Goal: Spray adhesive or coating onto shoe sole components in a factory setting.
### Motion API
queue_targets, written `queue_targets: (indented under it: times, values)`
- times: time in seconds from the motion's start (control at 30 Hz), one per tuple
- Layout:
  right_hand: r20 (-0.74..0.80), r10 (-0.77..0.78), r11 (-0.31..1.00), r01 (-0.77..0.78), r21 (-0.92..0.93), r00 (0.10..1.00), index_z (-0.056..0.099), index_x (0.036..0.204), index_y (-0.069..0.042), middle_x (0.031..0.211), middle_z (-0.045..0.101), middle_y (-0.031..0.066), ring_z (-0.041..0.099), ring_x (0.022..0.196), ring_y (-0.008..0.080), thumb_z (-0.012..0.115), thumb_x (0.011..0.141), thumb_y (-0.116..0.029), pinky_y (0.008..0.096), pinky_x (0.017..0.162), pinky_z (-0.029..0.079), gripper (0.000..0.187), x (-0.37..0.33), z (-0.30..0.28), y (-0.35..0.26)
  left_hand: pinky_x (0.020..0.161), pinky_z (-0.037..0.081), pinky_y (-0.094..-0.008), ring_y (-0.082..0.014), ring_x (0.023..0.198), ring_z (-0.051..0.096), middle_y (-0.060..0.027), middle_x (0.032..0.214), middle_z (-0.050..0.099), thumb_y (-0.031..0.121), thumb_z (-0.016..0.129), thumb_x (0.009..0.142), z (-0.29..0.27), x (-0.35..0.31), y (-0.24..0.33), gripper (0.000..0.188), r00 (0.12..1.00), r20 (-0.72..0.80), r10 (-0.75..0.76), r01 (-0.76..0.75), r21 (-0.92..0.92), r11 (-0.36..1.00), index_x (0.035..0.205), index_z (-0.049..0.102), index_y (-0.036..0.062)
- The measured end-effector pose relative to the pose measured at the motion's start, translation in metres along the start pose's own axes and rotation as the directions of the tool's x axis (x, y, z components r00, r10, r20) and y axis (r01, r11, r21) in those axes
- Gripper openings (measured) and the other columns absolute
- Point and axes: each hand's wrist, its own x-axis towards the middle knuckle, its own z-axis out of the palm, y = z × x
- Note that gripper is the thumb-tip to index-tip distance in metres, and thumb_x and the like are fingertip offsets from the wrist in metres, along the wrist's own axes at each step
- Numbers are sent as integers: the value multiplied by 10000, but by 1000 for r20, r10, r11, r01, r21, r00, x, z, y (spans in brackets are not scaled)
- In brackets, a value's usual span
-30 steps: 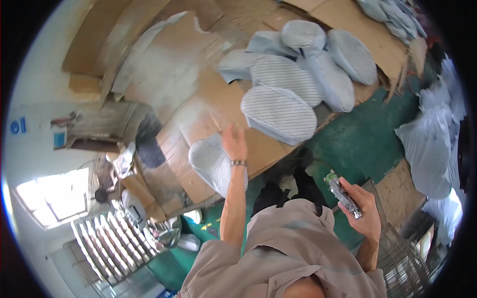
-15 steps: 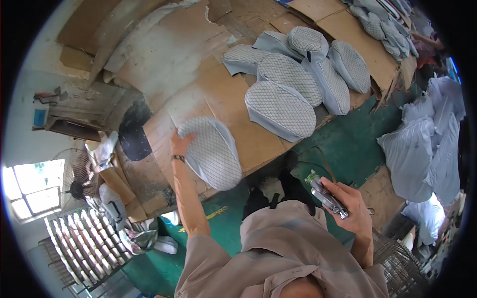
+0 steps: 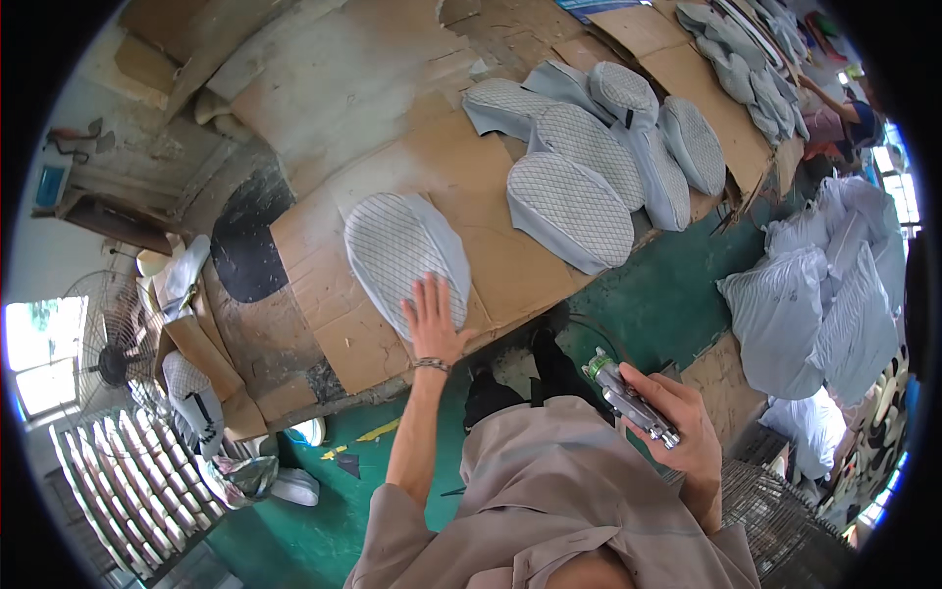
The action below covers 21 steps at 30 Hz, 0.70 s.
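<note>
A grey oval cover [image 3: 392, 240] with a diamond-quilted face and a plain fabric side lies on the cardboard. My left hand [image 3: 435, 319] rests on its near end, palm down, fingers spread. Off the table's front edge, my right hand [image 3: 682, 417] is wrapped round a silver spray gun [image 3: 628, 398] with a green ring at its tip. The spray gun points up and to the left, apart from the cover. To the right of this cover, several similar quilted covers [image 3: 569, 208] lie overlapping on the table.
Flattened cardboard [image 3: 324, 329] covers the worktable. Left are a black oval patch [image 3: 250, 236], a standing fan [image 3: 113, 363] and a rack of pale rolls [image 3: 137, 491]. Full white sacks [image 3: 819, 285] stand on the right. Another person [image 3: 844, 118] is at the far right.
My left hand has moved from the cover's left edge to its near end, and its fingers have spread flat. The cover has shifted farther away. The spray gun stays in my right hand.
</note>
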Motion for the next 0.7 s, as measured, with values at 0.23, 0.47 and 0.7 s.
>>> queue_targets:
  times: [0.23,0.47,0.7]
  values:
    - [117,-87,996,88,-9,989,561,1507,-13,1041,689,206,684,881,391,641,622,40,400,801,559,891,23,33,-46,1272,141,-672,-418,1622,157,-184,1761,168,260,927,707,35,-12,-25,1227,997,74,0,5,-71,997,1689,208,106]
    - [147,-99,980,122,-156,984,541,1505,47,996,688,190,693,830,355,721,724,-190,410,744,560,836,25,53,-113,1262,130,-686,-418,1626,135,-194,1767,130,314,927,723,33,-13,-26,1241,998,66,-9,21,-191,981,1695,183,111]
    - [179,-143,984,159,-79,973,570,1474,65,940,694,152,701,783,294,770,831,-229,389,696,558,735,37,73,-175,1261,122,-691,-418,1626,133,-196,1766,132,395,919,724,31,-11,-26,1247,997,77,10,6,-194,981,1694,189,112]
